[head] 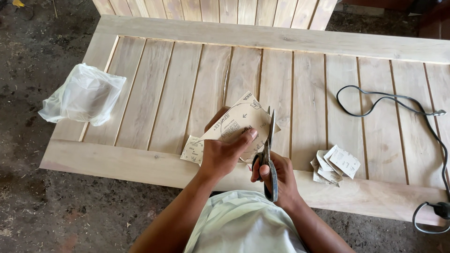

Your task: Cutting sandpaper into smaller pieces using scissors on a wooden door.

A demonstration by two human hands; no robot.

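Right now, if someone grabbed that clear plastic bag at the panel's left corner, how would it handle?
The clear plastic bag looks crumpled and thin, so it would probably be floppy and collapse under a grip. It appears puffed with little inside, so likely light for its size. It overhangs the wooden panel edge, so a push might slide it off onto the floor.

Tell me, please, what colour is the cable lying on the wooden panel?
Black; the cable shows clearly at right in the head view.
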